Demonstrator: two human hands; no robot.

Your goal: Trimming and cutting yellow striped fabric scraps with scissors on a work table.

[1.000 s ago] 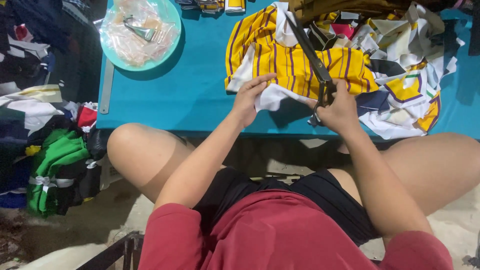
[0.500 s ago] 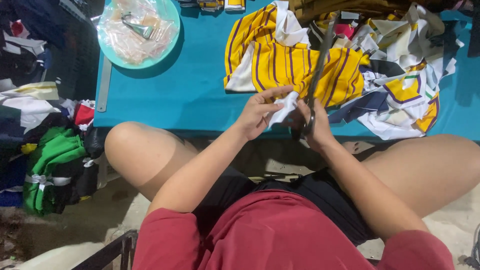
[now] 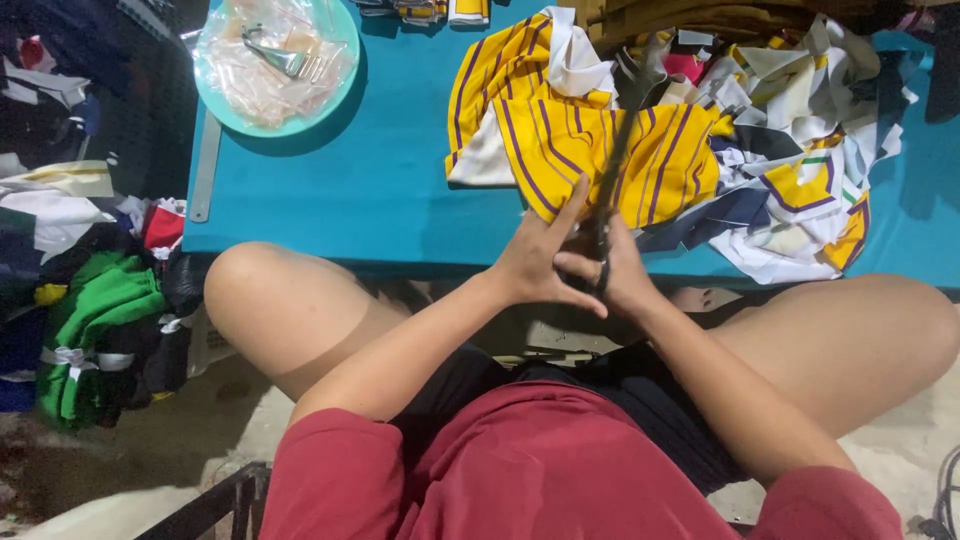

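My right hand (image 3: 622, 278) grips the handles of a long pair of dark scissors (image 3: 618, 150) at the near edge of the teal table (image 3: 380, 190). The blurred blades point up and away over a yellow cloth with purple stripes (image 3: 560, 140). My left hand (image 3: 535, 255) presses against the right hand and the scissor handles, with its fingers stretched across and its thumb raised. I see nothing held in the left hand. Both hands hover just in front of the table edge, above my knees.
A heap of white, navy and yellow cloth pieces (image 3: 800, 150) lies at the right of the table. A teal plate (image 3: 340, 95) with clear plastic bags and a metal clip sits at the far left, a metal ruler (image 3: 204, 170) beside it. Clothes, one green (image 3: 95, 320), pile up on the floor at left.
My hands drew back from the striped cloth to the table edge and came together. The white scrap my left hand held half a second ago is out of sight. The scissors now point upright.
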